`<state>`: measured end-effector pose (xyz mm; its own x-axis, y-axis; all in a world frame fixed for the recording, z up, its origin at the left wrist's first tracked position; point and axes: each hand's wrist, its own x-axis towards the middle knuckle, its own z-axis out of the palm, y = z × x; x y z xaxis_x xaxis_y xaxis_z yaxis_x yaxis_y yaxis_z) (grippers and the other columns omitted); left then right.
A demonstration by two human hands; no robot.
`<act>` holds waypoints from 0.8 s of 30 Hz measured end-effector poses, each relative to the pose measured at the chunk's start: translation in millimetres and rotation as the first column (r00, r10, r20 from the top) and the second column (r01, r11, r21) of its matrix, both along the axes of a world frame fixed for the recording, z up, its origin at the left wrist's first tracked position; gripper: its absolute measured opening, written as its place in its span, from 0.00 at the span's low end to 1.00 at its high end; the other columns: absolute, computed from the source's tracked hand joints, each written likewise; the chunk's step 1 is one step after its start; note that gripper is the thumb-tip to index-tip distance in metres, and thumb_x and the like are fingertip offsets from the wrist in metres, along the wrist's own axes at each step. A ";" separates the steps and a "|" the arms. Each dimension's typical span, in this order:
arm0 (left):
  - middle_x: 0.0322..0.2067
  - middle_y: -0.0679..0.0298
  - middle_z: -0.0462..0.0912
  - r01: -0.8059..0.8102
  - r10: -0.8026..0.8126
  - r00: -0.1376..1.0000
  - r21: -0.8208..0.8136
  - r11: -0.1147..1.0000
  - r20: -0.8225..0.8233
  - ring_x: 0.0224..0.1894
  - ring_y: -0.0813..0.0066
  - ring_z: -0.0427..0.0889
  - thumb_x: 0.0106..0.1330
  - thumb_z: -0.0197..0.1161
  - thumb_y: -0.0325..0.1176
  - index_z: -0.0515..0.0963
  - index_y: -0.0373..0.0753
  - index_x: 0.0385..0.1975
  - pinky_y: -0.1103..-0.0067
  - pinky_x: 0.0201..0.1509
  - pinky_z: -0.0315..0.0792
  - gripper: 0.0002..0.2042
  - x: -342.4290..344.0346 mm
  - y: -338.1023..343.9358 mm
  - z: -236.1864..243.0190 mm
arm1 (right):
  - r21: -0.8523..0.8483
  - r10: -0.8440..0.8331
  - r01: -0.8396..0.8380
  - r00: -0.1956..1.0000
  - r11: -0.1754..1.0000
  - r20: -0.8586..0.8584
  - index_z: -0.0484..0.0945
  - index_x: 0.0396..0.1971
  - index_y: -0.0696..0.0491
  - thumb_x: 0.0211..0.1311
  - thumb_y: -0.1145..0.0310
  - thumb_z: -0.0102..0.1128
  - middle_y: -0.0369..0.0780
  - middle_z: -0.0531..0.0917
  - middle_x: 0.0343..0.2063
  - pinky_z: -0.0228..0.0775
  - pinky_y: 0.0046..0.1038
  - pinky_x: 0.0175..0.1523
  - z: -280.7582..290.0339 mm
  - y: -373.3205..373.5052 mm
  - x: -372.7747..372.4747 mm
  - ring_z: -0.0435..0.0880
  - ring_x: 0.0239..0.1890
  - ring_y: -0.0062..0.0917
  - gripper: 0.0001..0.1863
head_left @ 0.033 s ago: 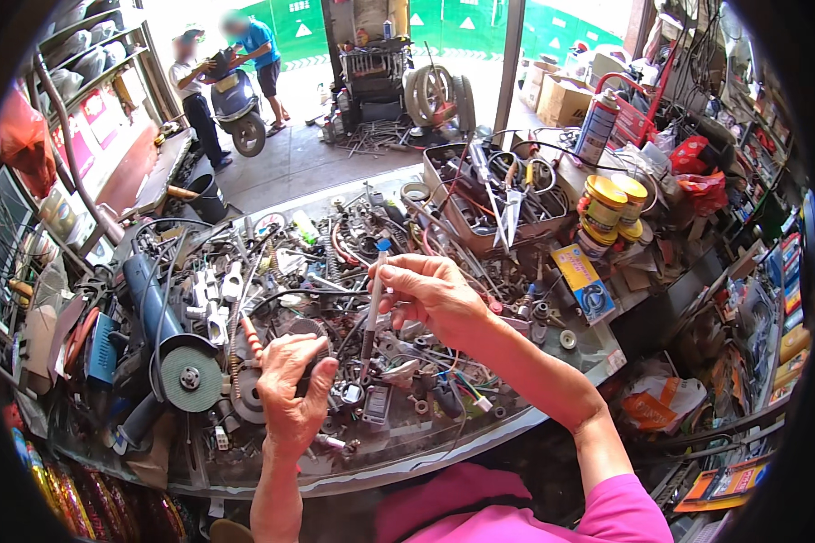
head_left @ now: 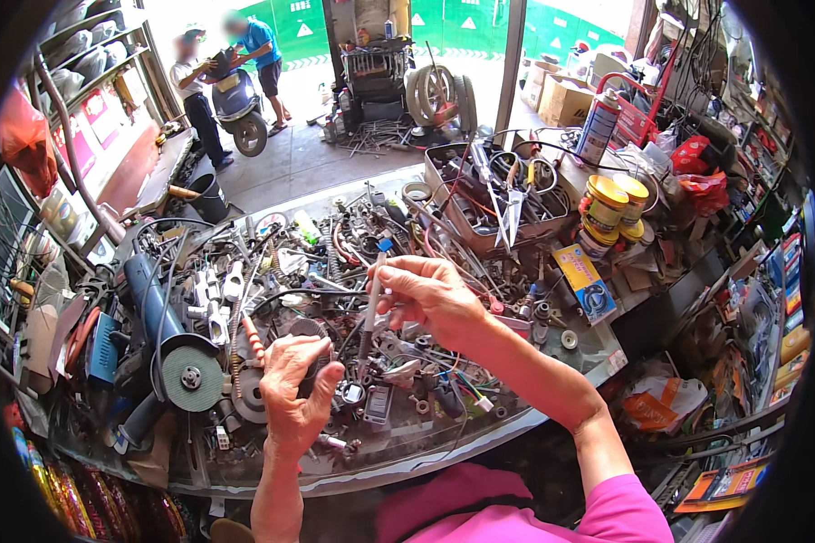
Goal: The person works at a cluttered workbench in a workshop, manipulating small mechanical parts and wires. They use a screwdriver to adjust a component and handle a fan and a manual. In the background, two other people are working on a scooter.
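My right hand (head_left: 436,299) pinches the upper end of a slim, pen-like rod (head_left: 371,312) between thumb and fingers. The rod is pale and translucent above, darker toward its lower tip, and stands nearly upright over loose metal parts. Lower and to the left, my left hand (head_left: 292,389) has curled fingers with the thumb set apart. Beside those fingers is a dark, round, ribbed part (head_left: 310,328); whether the hand grips it or something smaller is hidden. A small grey rectangular part (head_left: 378,405) lies on the bench between my forearms.
Small parts and wires crowd the glass-topped bench (head_left: 398,466). An angle grinder (head_left: 158,308) lies left, a metal tool box (head_left: 480,237) stands at the back, and yellow tins (head_left: 604,204) and a spray can (head_left: 598,128) stand right. Two people are by a scooter (head_left: 235,98) beyond.
My left hand has shifted very slightly to the right, its thumb a little lower. My right hand and the pen-like rod stay nearly where they were.
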<state>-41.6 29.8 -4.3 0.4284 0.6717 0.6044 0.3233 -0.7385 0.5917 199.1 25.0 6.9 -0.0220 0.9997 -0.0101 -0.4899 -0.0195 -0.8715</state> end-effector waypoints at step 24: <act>0.28 0.59 0.80 -0.180 0.184 0.983 0.157 0.971 -0.014 0.37 0.59 0.78 0.58 0.67 0.20 0.80 0.34 0.29 0.66 0.52 0.71 0.03 3.5 -3.2 -1.9 | 0.393 -0.319 0.102 -0.421 0.914 0.849 0.83 0.24 0.61 0.52 0.70 0.60 0.52 0.84 0.27 0.80 0.41 0.40 -3.2 54.3 96.5 0.87 0.32 0.45 0.09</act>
<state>-38.1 26.6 -6.2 0.3258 0.6393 0.6966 0.4756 -0.7476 0.4636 295.7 79.2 3.7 0.1203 0.9180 0.3780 0.9898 -0.0815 -0.1170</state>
